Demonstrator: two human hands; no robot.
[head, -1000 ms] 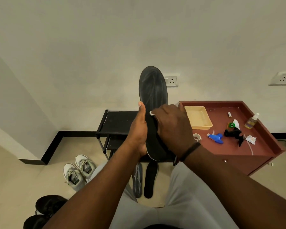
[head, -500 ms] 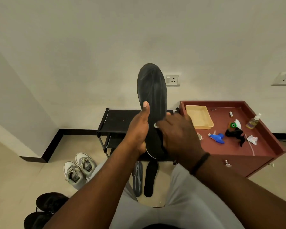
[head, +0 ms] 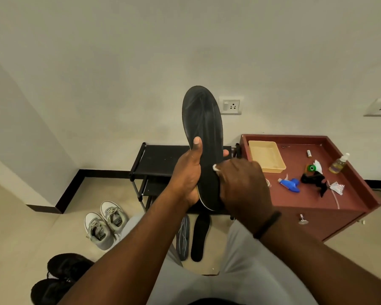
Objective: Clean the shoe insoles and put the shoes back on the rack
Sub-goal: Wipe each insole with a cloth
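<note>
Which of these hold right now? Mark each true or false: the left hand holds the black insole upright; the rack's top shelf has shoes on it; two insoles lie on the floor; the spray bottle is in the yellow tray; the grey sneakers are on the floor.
1. The left hand holds the black insole upright. True.
2. The rack has shoes on its top shelf. False: the top shelf is bare.
3. Two insoles lie on the floor. True.
4. The spray bottle is in the yellow tray. False: it stands on the red cabinet, apart from the tray.
5. The grey sneakers are on the floor. True.
</note>
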